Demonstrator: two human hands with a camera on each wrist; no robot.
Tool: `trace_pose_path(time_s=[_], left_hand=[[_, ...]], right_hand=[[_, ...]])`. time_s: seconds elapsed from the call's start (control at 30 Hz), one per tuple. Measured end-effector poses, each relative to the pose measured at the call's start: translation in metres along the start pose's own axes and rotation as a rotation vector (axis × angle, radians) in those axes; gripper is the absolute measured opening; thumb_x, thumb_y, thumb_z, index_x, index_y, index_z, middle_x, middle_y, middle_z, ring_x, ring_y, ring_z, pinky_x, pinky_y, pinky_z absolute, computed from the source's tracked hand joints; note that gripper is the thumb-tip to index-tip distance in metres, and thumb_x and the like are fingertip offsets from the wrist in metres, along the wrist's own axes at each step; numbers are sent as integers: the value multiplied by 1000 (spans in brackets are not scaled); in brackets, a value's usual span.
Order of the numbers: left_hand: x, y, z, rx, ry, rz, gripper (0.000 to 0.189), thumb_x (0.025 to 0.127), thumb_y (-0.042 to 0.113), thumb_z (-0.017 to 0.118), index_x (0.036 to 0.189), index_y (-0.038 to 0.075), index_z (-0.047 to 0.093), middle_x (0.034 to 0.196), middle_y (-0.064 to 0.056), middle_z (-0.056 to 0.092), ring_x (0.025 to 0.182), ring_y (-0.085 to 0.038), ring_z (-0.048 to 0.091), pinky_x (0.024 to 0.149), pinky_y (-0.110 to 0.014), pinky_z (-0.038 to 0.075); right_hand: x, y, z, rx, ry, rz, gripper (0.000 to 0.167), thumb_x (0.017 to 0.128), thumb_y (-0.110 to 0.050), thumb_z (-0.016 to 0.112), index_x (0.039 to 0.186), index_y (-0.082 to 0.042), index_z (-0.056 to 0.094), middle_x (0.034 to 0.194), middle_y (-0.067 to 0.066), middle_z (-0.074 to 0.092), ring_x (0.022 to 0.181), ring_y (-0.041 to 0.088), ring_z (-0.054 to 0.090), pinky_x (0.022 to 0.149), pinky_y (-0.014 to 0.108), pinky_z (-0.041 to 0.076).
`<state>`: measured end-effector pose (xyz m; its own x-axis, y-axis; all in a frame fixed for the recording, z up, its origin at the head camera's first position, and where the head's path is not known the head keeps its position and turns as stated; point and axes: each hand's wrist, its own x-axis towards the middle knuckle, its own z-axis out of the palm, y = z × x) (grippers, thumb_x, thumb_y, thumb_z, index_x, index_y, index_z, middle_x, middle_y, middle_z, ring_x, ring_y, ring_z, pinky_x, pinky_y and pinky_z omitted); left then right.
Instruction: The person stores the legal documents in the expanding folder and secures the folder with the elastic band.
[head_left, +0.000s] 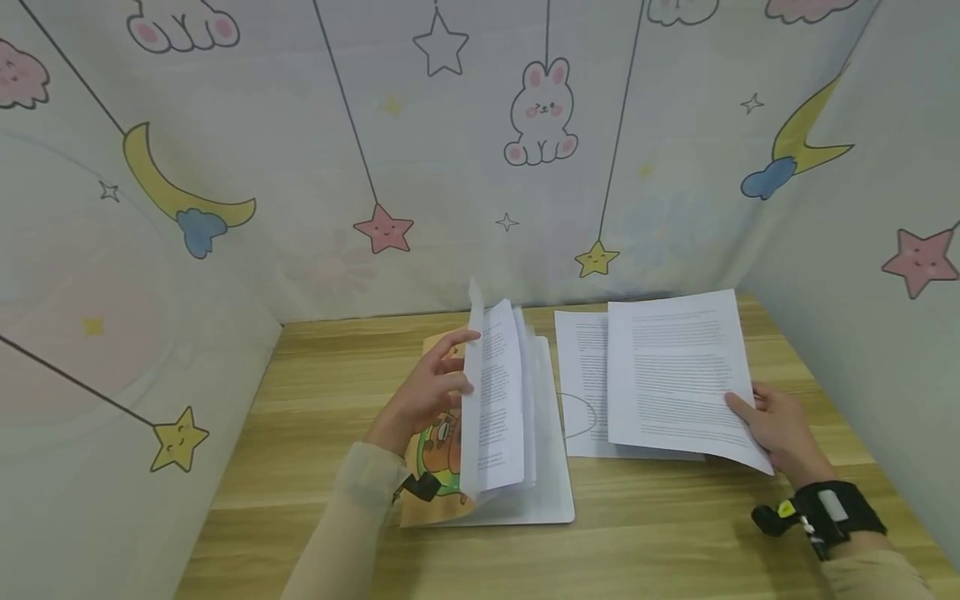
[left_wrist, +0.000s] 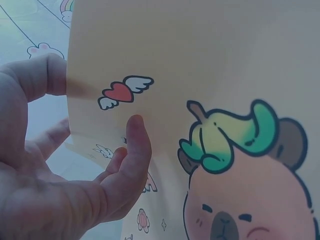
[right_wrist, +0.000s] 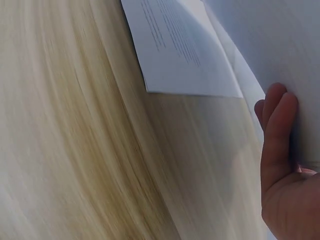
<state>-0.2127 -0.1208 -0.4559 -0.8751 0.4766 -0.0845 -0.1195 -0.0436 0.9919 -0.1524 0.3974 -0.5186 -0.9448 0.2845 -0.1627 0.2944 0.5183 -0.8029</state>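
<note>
In the head view a display folder with clear sleeves lies open on the table, printed pages standing up inside. My left hand holds the raised edge of the folder's front part. In the left wrist view, fingers of this hand lie on both sides of the orange cartoon cover. On the right, my right hand grips a printed sheet by its lower right edge, thumb on top. The right wrist view shows the sheet lifted, with fingers behind it.
Another printed paper lies flat on the wooden table, partly under the held sheet and beside the folder. Cartoon-patterned cloth walls enclose the table at the back and both sides.
</note>
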Motion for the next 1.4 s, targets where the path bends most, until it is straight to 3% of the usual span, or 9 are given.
trace_pose_path(time_s=[0.3,0.67,0.9,1.4], left_hand=[[-1,0,1,1,6,1,78,89,-3,60,160,18,36,149,-29,47,121,-46,55,85,-44,59],[0,0,-1,-10,2,1,78,89,-3,60,161,18,35,149,-29,46,121,-47,54,85,-44,59],[-1,1,0,-14,1,5,77,89,-2,60,160,19,36,149,-30,46,120,-47,55,85,-44,60],[-1,2,0,-10,-2,6,79,89,-2,60,161,18,34,150,-30,45,121,-47,54,85,-44,60]], right_hand=[[-10,-16,14,-20,15,-40,61,109,-33,54,151,11,44,113,28,72,72,13,70,58,31,56],[-20,-39,26,107,-58,-92,59,110,-30,54,154,8,41,109,21,74,76,15,74,61,35,60],[-22,-48,37,173,-78,-129,58,110,-26,54,156,6,40,116,28,72,79,14,76,64,35,61],[-30,-65,54,204,-150,-148,57,109,-27,56,155,4,42,121,30,70,85,18,77,68,37,62]])
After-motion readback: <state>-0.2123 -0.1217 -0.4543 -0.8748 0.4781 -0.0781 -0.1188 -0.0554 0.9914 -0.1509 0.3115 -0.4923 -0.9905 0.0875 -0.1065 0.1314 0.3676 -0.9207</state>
